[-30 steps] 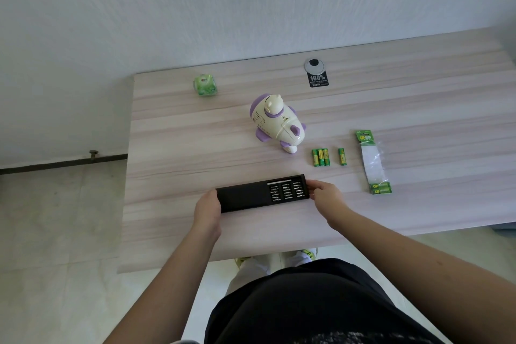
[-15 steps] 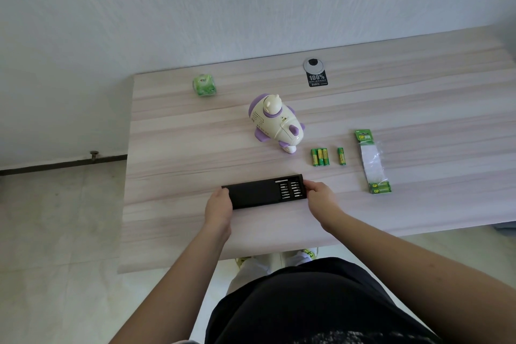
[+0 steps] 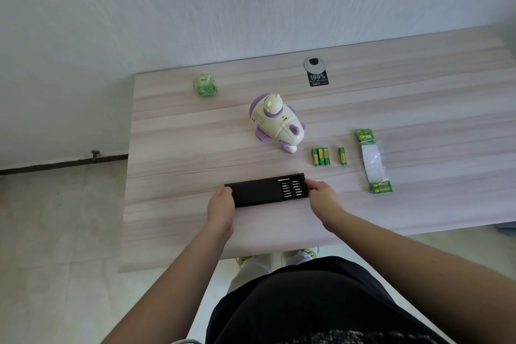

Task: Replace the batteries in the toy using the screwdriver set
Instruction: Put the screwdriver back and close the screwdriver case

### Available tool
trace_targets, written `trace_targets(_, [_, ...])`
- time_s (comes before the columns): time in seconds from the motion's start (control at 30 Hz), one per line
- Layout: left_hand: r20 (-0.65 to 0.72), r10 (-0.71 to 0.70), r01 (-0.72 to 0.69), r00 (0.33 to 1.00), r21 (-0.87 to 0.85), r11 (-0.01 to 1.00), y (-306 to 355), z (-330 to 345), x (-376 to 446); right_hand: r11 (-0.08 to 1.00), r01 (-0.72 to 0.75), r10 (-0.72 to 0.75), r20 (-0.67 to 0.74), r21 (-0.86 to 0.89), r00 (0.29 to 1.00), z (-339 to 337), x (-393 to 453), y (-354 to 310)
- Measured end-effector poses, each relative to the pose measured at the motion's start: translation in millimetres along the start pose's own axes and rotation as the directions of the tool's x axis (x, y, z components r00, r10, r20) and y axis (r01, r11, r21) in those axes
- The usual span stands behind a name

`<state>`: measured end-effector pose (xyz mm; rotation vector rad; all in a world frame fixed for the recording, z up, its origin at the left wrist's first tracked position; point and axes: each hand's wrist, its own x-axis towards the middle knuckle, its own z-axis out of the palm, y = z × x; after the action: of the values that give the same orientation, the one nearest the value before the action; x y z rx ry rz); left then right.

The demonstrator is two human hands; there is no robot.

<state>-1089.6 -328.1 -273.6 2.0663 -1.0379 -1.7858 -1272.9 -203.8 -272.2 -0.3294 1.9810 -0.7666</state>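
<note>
Black screwdriver set (image 3: 266, 190) is gripped endwise on the table (image 3: 173, 148) between left hand (image 3: 220, 207) and right hand (image 3: 324, 198), probably steadying its bit tray, near the toy (image 3: 276, 123).

A: Work surface?
B: Table (image 3: 173, 126), pale wood-grain laminate, rectangular, far edge set against the wall (image 3: 195, 3). Round grey cable grommet (image 3: 314, 64) near that far edge.
A: Wall finish?
B: White, lightly textured, evenly lit by soft daylight.
A: Flooring?
B: Light beige tiles (image 3: 55, 232), faint grout lines. Dark baseboard strip (image 3: 55, 163) along the wall's foot at left.
</note>
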Motion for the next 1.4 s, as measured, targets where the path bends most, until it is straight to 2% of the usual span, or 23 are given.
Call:
trace_targets(0.6, [-0.032,0.029,-0.027,0.999,0.06,0.998,2.6,12.7,-8.7,1.0,0.0,0.0,-0.012,-0.008,1.0,-0.8,-2.3,0.3])
trace_targets(0.97, [0.021,0.046,-0.047,0.999,0.052,0.998,-0.8,23.7,-12.0,1.0,-0.01,0.01,-0.002,-0.006,1.0,-1.6,-2.7,2.5])
trace_targets(1.2, [0.064,-0.004,0.005,0.998,-0.008,1.0,-2.2,38.7,-16.9,1.0,-0.018,0.018,-0.006,-0.021,1.0,2.0,-7.6,0.4])
trace_targets(1.4, [0.055,0.012,-0.013,0.998,0.034,0.999,-3.6,46.3,-19.1,1.0,-0.019,0.019,-0.014,-0.015,1.0,3.8,-9.0,4.2])
